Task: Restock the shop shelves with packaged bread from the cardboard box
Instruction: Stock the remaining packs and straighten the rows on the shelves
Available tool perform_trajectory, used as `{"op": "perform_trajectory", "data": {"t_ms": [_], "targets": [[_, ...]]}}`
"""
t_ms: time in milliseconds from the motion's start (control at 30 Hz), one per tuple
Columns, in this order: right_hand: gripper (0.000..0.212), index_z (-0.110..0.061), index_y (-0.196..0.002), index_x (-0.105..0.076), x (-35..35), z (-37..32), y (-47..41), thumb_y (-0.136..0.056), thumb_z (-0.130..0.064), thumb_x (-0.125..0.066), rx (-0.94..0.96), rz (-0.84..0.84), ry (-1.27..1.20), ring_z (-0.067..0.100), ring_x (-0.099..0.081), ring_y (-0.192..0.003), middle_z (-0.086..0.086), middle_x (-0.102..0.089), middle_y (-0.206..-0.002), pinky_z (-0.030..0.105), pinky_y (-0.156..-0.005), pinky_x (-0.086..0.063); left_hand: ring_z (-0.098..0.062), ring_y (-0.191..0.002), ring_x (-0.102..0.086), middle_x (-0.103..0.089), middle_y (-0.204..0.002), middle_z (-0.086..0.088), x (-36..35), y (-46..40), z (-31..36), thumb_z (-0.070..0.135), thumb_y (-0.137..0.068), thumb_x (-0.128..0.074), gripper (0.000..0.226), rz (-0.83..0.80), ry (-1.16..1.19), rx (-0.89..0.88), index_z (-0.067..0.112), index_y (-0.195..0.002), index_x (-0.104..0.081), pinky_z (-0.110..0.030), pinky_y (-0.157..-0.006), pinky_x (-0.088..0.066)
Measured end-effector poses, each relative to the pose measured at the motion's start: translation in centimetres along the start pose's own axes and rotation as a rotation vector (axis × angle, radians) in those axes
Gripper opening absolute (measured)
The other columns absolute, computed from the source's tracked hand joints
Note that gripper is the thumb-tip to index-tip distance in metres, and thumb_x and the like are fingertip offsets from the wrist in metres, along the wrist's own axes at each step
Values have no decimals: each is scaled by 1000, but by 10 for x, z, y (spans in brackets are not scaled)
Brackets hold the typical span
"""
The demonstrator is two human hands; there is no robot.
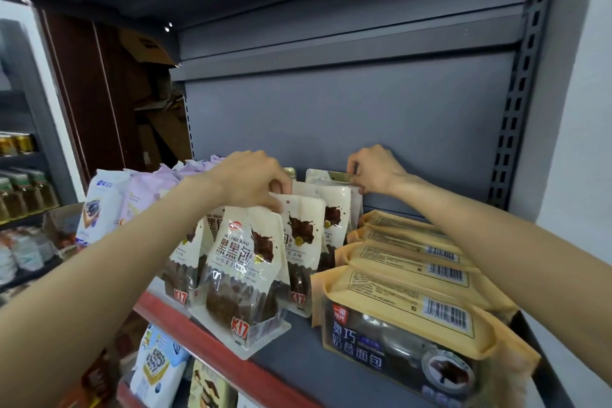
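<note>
shelf (298, 371): grey, red front edge | front bread bag (243, 275): white, dark-brown bread, red "K17" | flat packs (410, 305): orange-yellow, barcoded | left bags (149, 189): pale lilac

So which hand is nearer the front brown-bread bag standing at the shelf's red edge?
Left. The left hand pinches the top of the front brown-bread bag; the right hand grips a bag top farther back, to the right.

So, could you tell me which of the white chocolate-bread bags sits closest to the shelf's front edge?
The front bag, its top gripped by the left hand; its base overhangs the red shelf edge, while the others stand behind it.
</note>
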State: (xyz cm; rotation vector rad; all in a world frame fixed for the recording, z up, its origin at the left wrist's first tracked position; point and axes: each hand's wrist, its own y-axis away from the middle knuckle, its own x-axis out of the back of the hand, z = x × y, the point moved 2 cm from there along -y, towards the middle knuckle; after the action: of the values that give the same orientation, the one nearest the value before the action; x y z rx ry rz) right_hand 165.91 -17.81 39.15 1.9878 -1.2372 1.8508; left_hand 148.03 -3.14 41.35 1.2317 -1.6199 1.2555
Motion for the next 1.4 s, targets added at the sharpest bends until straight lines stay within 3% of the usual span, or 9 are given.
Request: {"op": "perform_trajectory", "data": {"t_ms": [233, 367, 567, 667, 833, 967, 1100, 1233, 1400], "targets": [[17, -11, -96, -68, -5, 1, 11, -90, -2, -56, 27, 83, 77, 24, -66, -82, 10, -69, -99, 37, -80, -56, -16, -94, -60, -68, -100, 11, -13, -18, 9, 34, -86, -62, 16, 114, -58, 28, 32, -101, -66, -26, -71, -41], [19, -18, -108, -66, 10, 2, 19, -93, -20, -55, 13, 123, -7, 24, -65, -96, 2, -69, -109, 38, -88, -52, -11, -95, -60, -68, -102, 13, -15, -14, -1, 36, -83, -67, 19, 40, 43, 47, 32, -102, -66, -27, -76, -45], [20, -27, -102, -66, 34, -29, 52, -91, -40, -56, 180, 0, -104, 0, -60, -64, -10, -68, -102, 28, -82, -47, -3, -89, -59, -66, -96, 20, -8, -3, -6, 40, -80, -70, 18, 43, 151, 38, 36, -97, -66, -28, -77, -46], [27, -29, -106, -64, 32, -50, 73, -92, -47, -51, 257, -92, -209, 6, -67, -73, -12, -67, -100, 26, -75, -49, -3, -86, -61, -67, -91, 19, -5, 11, -8, 37, -86, -65, 10, 257, 261, 95, 35, -95, -67, -26, -76, -48], [36, -33, -116, -53, 21, -79, 92, -86, -51, -59, 367, -148, -141, 9, -61, -91, -7, -64, -113, 37, -87, -50, 5, -82, -57, -63, -94, 21, -12, 70, 4, 13, -93, -50, 21, 838, 612, 273, 23, -104, -65, -13, -71, -45], [21, -31, -109, -54, 9, -87, 93, -90, -24, -60, 410, -158, -46, 7, -59, -74, 7, -64, -111, 40, -84, -50, -1, -106, -50, -55, -114, 17, -46, 118, 22, 18, -68, -46, 46, 599, 638, 184, 27, -112, -56, -18, -88, -41], [30, -26, -110, -65, 5, -88, 91, -90, -6, -55, 353, -135, -57, 0, -58, -65, 2, -59, -127, 27, -74, -48, -5, -139, -20, -24, -150, 17, -78, 131, 20, 24, -68, -57, 72, 285, 460, 9, 38, -136, -39, -29, -111, -21], [34, -24, -114, -65, 3, -84, 91, -91, -2, -51, 277, -99, -71, 9, -69, -64, 7, -54, -135, 20, -64, -49, -5, -142, -14, -17, -154, 16, -87, 127, 16, 50, -79, -60, 68, 275, 409, -71, 35, -141, -37, -29, -113, -18], [28, -21, -114, -67, 6, -85, 94, -94, -9, -52, 306, -130, -82, 12, -69, -64, 7, -64, -117, 15, -61, -50, -2, -142, -15, -21, -152, 15, -97, 115, 28, 31, -79, -74, 63, 309, 478, -131, 31, -135, -46, -12, -113, -9]]}}
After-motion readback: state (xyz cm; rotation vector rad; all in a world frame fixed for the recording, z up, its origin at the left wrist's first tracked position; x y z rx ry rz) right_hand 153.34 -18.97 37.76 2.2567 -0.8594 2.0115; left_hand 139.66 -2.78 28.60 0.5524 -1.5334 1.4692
